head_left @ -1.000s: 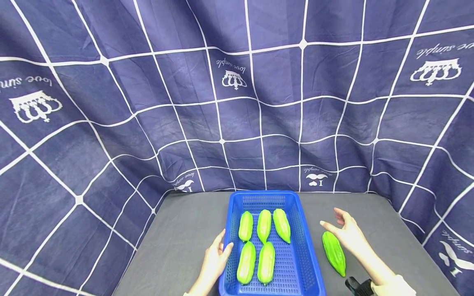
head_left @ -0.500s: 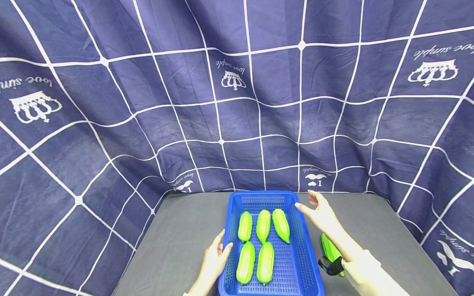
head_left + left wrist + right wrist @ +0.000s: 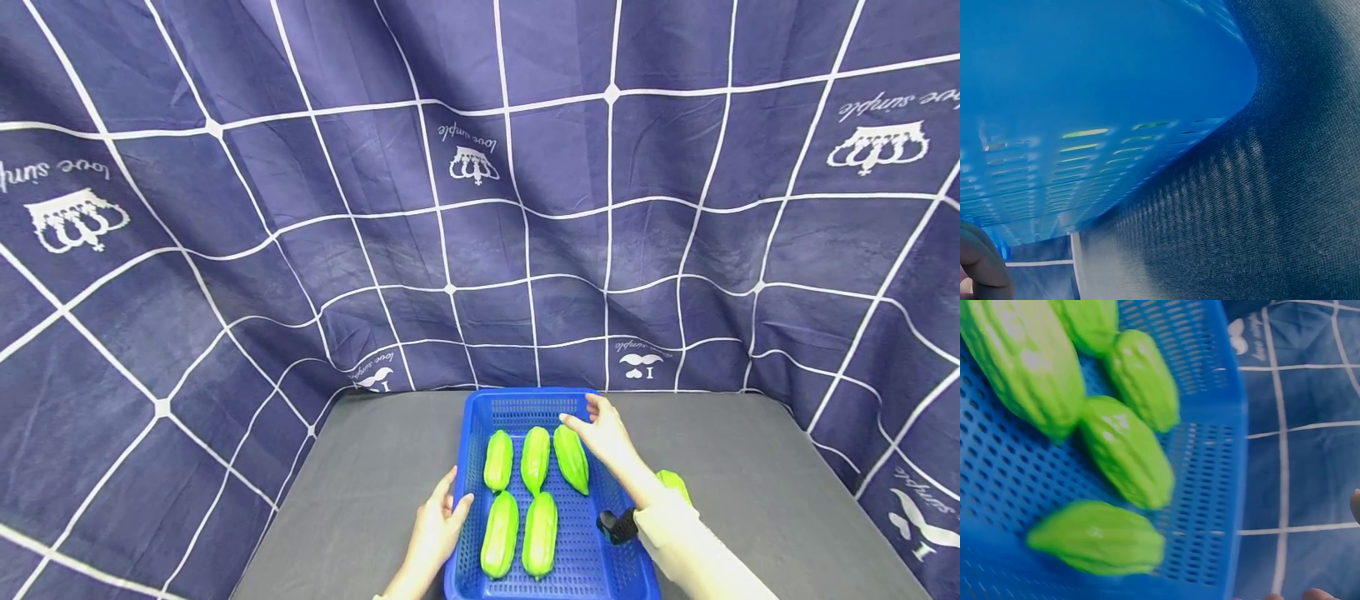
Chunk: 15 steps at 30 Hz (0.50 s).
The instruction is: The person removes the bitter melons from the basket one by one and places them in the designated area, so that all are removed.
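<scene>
In the head view, my left hand [image 3: 437, 521] is at the left wall of a blue plastic basket [image 3: 630, 533], its thumb over the rim and its fingers along the outside. A curled finger [image 3: 984, 259] of that hand shows beside the basket in the left wrist view. My right hand [image 3: 606, 435] hovers over the basket's far right corner, thumb and fingers apart, with nothing between them. Just below the thumb lies a green bitter melon [image 3: 572, 462], the right one of the far row. The right wrist view shows this melon [image 3: 1100, 539] lying near the basket wall.
Several more bitter melons [image 3: 498, 533] lie in two rows in the basket. Another bitter melon [image 3: 675, 483] rests on the grey tabletop [image 3: 780, 492] to the right, partly hidden by my right sleeve. A dark blue checked curtain [image 3: 570, 242] hangs behind and at the sides.
My right hand has moved left, from beside the bitter melon on the tabletop across the basket's right rim to above the far right melon. My left hand has stayed at the left wall.
</scene>
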Each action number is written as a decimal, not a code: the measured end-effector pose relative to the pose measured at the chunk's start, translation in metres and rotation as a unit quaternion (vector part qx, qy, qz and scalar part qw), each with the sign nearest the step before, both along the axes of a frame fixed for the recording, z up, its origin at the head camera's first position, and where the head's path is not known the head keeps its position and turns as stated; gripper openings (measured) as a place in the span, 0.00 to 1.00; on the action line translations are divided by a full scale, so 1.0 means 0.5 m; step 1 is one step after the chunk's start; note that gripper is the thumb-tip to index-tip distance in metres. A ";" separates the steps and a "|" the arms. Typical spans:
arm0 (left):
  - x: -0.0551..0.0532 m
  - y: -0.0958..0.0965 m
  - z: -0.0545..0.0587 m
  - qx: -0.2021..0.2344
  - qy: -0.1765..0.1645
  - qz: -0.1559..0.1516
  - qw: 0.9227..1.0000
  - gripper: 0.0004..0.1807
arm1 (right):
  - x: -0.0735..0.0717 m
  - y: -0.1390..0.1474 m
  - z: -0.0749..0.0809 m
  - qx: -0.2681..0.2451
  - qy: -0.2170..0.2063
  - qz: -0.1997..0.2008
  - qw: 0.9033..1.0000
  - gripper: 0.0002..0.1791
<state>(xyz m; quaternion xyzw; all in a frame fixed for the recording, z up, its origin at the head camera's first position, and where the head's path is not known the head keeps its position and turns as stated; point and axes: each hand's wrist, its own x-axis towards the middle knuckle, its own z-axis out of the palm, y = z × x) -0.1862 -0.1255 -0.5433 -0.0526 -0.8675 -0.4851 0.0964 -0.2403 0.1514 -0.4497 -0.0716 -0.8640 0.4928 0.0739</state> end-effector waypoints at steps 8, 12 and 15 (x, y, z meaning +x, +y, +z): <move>0.000 0.001 0.004 0.002 -0.021 0.004 1.000 0.29 | -0.010 -0.031 -0.074 0.042 -0.022 -0.013 0.999 0.40; 0.001 0.000 0.006 0.005 -0.022 -0.003 1.000 0.29 | -0.009 -0.039 -0.096 0.049 -0.038 -0.020 0.998 0.40; 0.001 0.000 0.006 0.006 -0.028 -0.006 1.000 0.30 | -0.008 -0.042 -0.107 0.053 -0.052 -0.029 0.997 0.40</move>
